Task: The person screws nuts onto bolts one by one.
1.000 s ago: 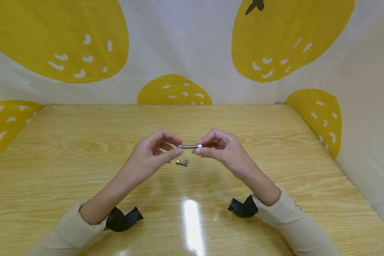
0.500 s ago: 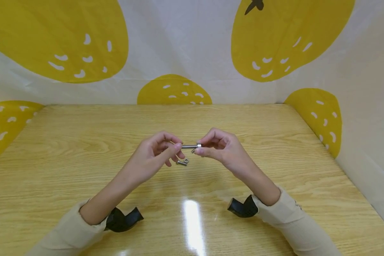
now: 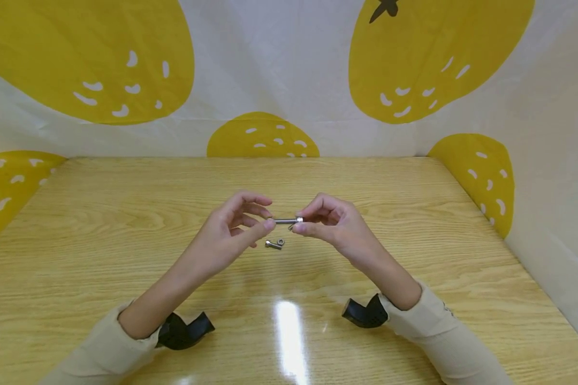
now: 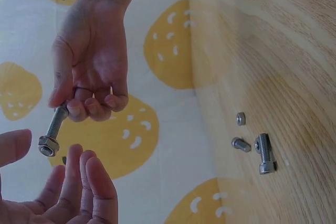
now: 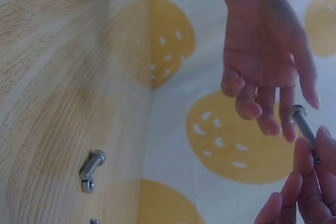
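Note:
A steel bolt (image 3: pixel 285 221) lies level in the air between the hands, a hex nut (image 4: pixel 48 146) on its threaded end. My right hand (image 3: pixel 334 222) pinches the bolt's head between thumb and fingertips. Around the nut, my left hand (image 3: pixel 228 230) has its thumb and fingers spread; the left wrist view shows a gap on both sides of the nut. In the head view the left thumb covers most of the nut. The right fingers hide most of the bolt head in the right wrist view.
On the wooden table (image 3: pixel 125 256) below the hands lie another bolt (image 3: pixel 272 245) and a loose nut (image 3: pixel 280 242). A further bolt (image 4: pixel 241 144) rests close by, partly behind the right thumb in the head view. A patterned cloth (image 3: pixel 270 64) hangs behind the table.
The left thumb and fingers pinched the nut one second ago, then the thumb rolled forward over it; now they are spread off it. The right hand and bolt stay almost still.

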A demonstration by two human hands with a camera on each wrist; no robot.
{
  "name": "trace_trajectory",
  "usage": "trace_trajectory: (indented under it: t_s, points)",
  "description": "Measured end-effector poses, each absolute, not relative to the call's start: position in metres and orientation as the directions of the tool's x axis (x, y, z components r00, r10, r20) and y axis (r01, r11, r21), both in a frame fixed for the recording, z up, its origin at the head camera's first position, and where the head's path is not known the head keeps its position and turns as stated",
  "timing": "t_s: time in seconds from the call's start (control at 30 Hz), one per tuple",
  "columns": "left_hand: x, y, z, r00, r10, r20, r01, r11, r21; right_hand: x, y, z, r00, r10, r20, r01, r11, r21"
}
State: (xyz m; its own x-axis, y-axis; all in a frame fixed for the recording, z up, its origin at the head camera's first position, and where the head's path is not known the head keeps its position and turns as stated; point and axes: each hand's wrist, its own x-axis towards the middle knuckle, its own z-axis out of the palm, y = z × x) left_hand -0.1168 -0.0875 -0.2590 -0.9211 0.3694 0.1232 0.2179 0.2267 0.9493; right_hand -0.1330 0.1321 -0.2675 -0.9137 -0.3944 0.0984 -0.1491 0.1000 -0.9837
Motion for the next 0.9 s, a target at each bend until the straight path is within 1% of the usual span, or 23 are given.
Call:
trace_trajectory:
  t_s: [0.17, 0.43, 0.6, 0.77, 0.9]
  points:
    - [-0.1190, -0.0883, -0.2611, -0.921, 0.377, 0.096, 0.196, 0.237, 0.951, -0.1328, 0.1312, -0.2670, -0.914, -0.393, 0.098, -0.151, 0.105, -0.983]
    - [-0.1161, -0.0886, -0.2586, -0.930, 0.348, 0.122, 0.210, 0.229, 0.951, -0.1334, 0.1306, -0.2671, -0.915, -0.394, 0.092, -0.144, 0.105, -0.984]
    - [-0.1149, -0.0893, -0.2564, -0.925, 0.357, 0.133, 0.220, 0.216, 0.951, -0.1338, 0.1306, -0.2675, -0.913, -0.396, 0.095, -0.146, 0.102, -0.984]
    - [-0.1176, -0.0890, -0.2587, -0.923, 0.370, 0.110, 0.214, 0.255, 0.943, -0.1338, 0.1309, -0.2678, -0.915, -0.391, 0.093, -0.146, 0.107, -0.983]
    - [-0.1189, -0.0877, -0.2601, -0.920, 0.379, 0.096, 0.201, 0.248, 0.948, -0.1340, 0.1313, -0.2680, -0.914, -0.394, 0.093, -0.145, 0.105, -0.984]
